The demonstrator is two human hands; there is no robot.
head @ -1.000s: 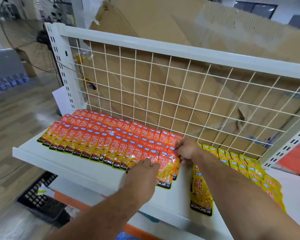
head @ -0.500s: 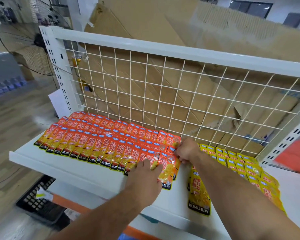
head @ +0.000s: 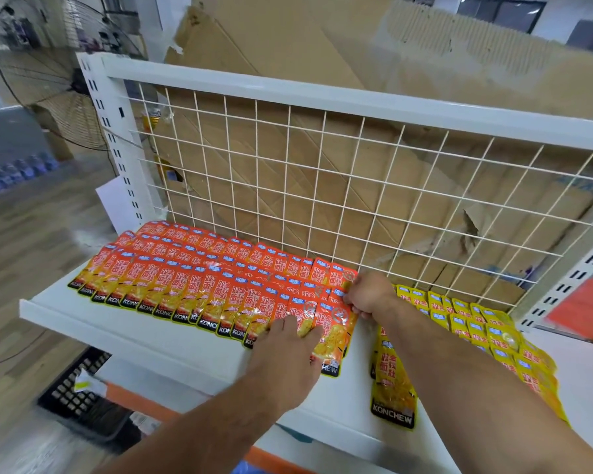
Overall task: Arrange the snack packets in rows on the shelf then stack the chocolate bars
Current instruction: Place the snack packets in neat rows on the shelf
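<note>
Where the two bare forearms rise from the bottom edge, their elbows are cut off by the frame. Below them, under the shelf, a black plastic lattice crate [head: 79, 398] sits on the floor, too blurred to show what is in it.

The left hand [head: 285, 350] lies flat, its fingers straight and slightly spread. It presses on the right end of the front row of orange snack packets [head: 192, 278]. These are glossy foil sachets with black printed bottoms, overlapped in three rows on the white metal shelf [head: 134, 333]. The hand covers the last few labels, so only part of the lettering shows beneath it.

The right hand [head: 367, 295] is just beyond, at the right edge of the same packets. Its fingers curl in and grip the foil of the end sachets. The fingertips are hidden behind the knuckles, so I cannot tell how many it holds.

The right forearm crosses the yellow foil snack packets [head: 476, 330] and hides their left part. One of these packets [head: 392, 388] lies nearest the front edge.

Behind stands the white wire grid back panel [head: 322, 186], with torn brown cardboard sheets [head: 288, 46] beyond it. A black wire-caged fan [head: 38, 73] at far left is partly cut off.
</note>
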